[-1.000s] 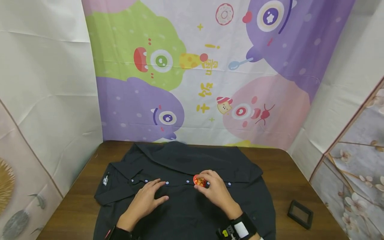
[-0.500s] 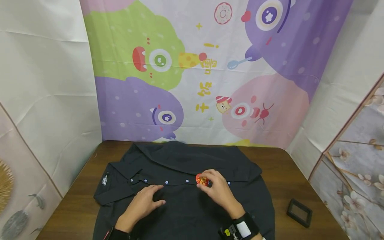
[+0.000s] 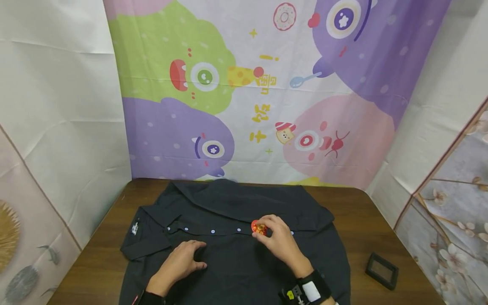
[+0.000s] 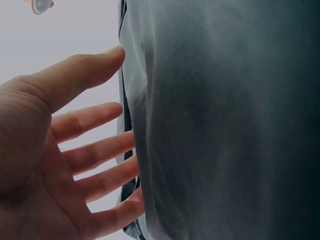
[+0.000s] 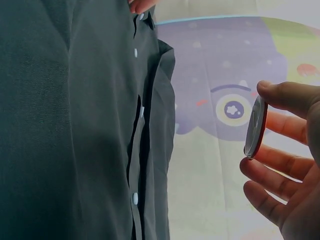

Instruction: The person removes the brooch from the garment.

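A dark shirt [image 3: 228, 262] with a row of small pale buttons [image 3: 213, 231] is spread over the brown table. My right hand [image 3: 280, 241] pinches a round badge [image 3: 259, 227] between thumb and fingers, above the button row. Its front is red with a yellow-orange pattern; the right wrist view shows the badge [image 5: 255, 127] nearly edge-on, its back pale and shiny. Over the shirt's left part is my left hand [image 3: 179, 260], fingers extended and holding nothing. In the left wrist view its fingertips [image 4: 127, 140] appear close to the cloth; whether they touch is unclear.
A small black frame [image 3: 378, 281] lies on the table [image 3: 366, 212] to the right of the shirt. A cartoon-printed cloth [image 3: 259, 165] hangs behind the table's far edge. White sheeting [image 3: 65, 106] covers the left side.
My left hand has drawn back from the button row, toward me and slightly left. My right hand has shifted slightly right, still pinching the badge. The shirt looks unchanged.
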`<state>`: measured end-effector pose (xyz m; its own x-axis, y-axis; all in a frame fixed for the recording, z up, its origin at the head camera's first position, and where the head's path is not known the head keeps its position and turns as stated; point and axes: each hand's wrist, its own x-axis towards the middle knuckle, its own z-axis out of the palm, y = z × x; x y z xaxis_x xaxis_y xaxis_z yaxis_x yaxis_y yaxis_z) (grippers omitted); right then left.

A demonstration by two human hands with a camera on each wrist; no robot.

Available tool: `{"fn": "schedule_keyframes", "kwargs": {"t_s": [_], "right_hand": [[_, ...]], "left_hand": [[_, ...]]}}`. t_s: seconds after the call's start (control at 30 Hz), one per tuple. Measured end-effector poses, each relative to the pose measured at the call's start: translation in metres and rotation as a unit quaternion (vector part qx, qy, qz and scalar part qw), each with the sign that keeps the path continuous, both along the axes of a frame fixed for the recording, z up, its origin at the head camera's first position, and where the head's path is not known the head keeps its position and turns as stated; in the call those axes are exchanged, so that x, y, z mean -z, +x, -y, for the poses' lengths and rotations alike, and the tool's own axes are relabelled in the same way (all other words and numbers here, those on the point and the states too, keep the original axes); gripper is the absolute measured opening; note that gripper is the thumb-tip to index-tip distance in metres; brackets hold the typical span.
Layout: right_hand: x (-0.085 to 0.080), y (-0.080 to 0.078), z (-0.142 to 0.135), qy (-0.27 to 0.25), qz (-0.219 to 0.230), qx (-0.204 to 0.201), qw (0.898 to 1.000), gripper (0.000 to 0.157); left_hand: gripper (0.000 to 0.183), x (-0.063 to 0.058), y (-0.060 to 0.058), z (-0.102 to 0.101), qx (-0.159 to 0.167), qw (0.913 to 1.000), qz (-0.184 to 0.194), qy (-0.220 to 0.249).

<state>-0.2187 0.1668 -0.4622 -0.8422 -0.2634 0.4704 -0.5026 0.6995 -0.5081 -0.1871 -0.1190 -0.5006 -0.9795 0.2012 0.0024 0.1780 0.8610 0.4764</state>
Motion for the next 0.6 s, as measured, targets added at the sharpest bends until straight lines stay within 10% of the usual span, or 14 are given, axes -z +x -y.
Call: {"fn": "schedule_keyframes", "kwargs": {"t_s": [0.6], "right_hand": [[-0.004, 0.000, -0.014, -0.006, -0.019, 0.006, 1.000, 0.028]], "left_hand": [[0.052, 0.000, -0.002, 0.001, 0.012, 0.9996, 0.016, -0.022]]}}
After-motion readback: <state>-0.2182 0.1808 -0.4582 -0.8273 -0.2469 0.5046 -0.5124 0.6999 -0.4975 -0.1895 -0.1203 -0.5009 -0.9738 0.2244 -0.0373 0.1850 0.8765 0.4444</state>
